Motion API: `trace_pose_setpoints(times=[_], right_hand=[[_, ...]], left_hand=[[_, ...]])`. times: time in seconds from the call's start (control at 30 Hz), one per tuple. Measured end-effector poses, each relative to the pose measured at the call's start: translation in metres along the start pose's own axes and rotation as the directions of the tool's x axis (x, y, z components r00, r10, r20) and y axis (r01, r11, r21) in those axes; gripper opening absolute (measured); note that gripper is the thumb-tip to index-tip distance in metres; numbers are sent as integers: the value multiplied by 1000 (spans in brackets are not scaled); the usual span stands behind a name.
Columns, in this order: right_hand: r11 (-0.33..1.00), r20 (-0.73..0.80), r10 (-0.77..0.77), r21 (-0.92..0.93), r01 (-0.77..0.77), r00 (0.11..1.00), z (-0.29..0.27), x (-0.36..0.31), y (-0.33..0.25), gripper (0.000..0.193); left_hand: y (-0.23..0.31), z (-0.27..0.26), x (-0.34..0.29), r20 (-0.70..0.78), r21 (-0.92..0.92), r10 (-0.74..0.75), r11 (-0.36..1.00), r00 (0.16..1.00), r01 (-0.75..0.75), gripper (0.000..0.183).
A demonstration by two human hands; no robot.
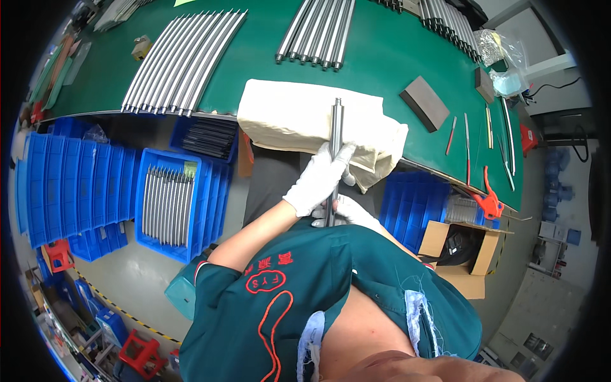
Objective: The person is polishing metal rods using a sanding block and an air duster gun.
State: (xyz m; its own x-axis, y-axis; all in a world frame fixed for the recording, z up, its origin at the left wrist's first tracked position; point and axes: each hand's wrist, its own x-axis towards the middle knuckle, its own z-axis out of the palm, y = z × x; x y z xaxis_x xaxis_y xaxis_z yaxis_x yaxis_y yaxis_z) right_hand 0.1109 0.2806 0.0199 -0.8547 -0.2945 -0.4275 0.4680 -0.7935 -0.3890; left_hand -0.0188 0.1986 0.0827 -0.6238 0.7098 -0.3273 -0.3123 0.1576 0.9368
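A smooth grey metal shaft point(336, 130) with a narrow stepped tip points away from me over a folded cream cloth point(286, 105) at the table's near edge. My left hand point(318, 181), in a white glove, is closed around the shaft's middle. Closer to my body, my gloved right hand point(351, 211) grips the same shaft near its lower end; some of its fingers are hidden behind the shaft, and the glove leaves fingertips bare.
Rows of metal shafts point(184, 60) lie on the green table point(254, 38). A dark grey block point(425, 104), a red-handled file point(468, 149) and an orange air gun point(489, 202) sit to the right. Blue crates point(168, 239) stand below left, an open cardboard box point(468, 280) below right.
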Motion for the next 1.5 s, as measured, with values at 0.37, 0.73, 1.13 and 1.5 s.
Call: trace_pose_setpoints(times=[0.37,0.73,1.13,1.5], right_hand=[[964,30,15,266,-22,999,1,2,5,39],[98,-274,-30,-958,-270,961,37,-23,-76,40],[-665,409,-736,-589,-460,540,17,-31,-209,55],[-71,229,-614,-969,236,755,113,-17,-192,49]], left_hand=[[-4,0,2,-3,-55,-27,998,1000,26,35],[-2,1,1,61,-220,-18,975,998,31,34],[-18,-3,9,364,-616,46,761,930,204,47],[-16,-7,9,402,-609,24,754,915,247,47]])
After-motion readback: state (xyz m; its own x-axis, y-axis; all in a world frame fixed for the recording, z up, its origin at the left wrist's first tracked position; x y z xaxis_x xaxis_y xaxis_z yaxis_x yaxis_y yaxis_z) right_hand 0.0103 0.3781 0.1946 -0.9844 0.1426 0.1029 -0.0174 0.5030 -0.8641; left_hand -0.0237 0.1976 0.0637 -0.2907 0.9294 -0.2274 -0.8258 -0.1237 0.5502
